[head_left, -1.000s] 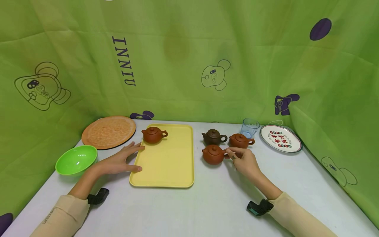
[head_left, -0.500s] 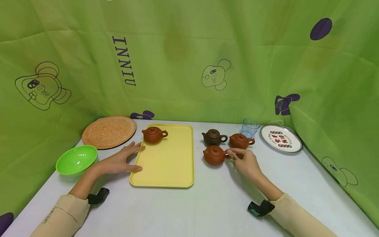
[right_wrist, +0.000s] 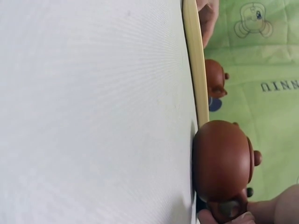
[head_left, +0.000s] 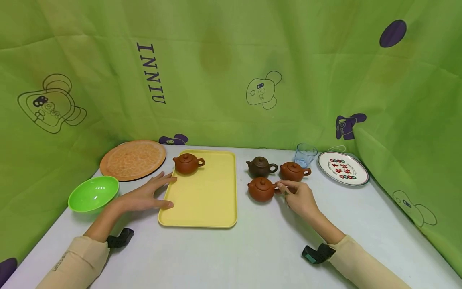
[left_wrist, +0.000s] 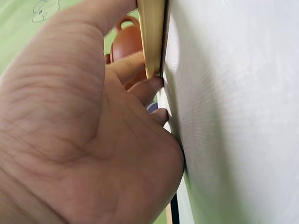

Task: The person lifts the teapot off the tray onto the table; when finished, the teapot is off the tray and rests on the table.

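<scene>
The right hand pinches the handle of the small round brown clay teapot, at its nine o'clock (touching). The left hand lies spread by the flat yellow plastic tray.

Far left: orange round mat, green bowl. Far right: clear glass, printed plate, 2 teapots.

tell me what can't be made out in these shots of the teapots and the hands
- Right hand grip on the near teapot handle: head view too small; right wrist view cuts the fingers at the bottom edge.
- Left hand fingertips: left wrist view, the palm blocks them.
- Glass contents: head view, too small.
- Teapot on the yellow tray: left wrist view, mostly hidden behind hand and tray rim.
</scene>
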Available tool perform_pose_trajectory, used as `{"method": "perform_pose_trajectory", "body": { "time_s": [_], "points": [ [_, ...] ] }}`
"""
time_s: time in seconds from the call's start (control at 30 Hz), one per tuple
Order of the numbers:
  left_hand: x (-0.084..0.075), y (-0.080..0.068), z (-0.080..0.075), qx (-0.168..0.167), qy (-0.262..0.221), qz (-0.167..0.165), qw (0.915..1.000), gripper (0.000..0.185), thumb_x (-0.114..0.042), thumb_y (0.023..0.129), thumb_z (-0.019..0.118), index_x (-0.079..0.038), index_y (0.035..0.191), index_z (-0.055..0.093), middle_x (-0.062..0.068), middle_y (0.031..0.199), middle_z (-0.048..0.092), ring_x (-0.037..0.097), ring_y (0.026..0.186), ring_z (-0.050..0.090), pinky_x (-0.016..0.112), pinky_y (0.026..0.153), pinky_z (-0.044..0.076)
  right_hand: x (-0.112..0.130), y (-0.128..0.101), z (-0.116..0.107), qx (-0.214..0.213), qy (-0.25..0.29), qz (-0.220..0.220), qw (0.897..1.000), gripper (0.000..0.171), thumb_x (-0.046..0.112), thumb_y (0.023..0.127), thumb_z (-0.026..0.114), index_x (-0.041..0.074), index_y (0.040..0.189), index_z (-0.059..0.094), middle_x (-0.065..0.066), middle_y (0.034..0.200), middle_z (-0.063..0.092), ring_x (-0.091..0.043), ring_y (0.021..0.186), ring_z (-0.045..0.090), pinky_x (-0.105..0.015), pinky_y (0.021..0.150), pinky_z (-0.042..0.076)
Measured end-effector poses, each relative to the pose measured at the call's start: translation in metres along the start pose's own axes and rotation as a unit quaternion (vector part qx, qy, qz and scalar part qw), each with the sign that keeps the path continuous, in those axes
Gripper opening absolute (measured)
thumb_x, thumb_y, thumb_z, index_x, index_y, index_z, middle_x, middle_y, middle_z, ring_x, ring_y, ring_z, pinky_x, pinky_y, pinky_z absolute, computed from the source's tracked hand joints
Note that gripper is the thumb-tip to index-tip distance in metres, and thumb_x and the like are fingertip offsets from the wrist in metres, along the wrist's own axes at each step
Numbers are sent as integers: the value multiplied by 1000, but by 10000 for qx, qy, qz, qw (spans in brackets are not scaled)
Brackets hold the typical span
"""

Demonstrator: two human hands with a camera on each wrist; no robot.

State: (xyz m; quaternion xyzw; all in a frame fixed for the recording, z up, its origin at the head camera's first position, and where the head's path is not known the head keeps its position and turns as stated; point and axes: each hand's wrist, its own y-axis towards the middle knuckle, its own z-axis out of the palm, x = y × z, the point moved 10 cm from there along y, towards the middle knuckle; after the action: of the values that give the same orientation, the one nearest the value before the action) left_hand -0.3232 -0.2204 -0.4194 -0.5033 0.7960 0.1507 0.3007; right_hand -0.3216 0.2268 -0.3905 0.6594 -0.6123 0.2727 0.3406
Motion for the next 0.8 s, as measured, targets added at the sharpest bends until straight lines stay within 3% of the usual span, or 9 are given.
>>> {"method": "perform_pose_trajectory", "body": {
  "time_s": [0.47, 0.8],
  "points": [
    [-5, 0, 0, 12, 5, 51, 10000, 90, -45, 90, 82, -9, 162, 41, 28, 174, 22, 57, 162, 3, 83, 123, 5, -2, 0, 0, 57, 74, 111, 9999, 31, 24, 107, 64, 3, 126, 76, -17, 101, 83, -6, 56, 54, -24, 50, 43],
    [-2, 0, 1, 23, -6, -39, 10000, 91, -46, 90, 82, -9, 162, 40, 27, 175, 22, 56, 163, 2, 81, 124, 1, -4, 0, 0, 28, 22, 115, 9999, 33, 29, 107, 65, 5, 126, 77, -15, 98, 82, -7, 52, 55, -24, 49, 43]
  ]
}}
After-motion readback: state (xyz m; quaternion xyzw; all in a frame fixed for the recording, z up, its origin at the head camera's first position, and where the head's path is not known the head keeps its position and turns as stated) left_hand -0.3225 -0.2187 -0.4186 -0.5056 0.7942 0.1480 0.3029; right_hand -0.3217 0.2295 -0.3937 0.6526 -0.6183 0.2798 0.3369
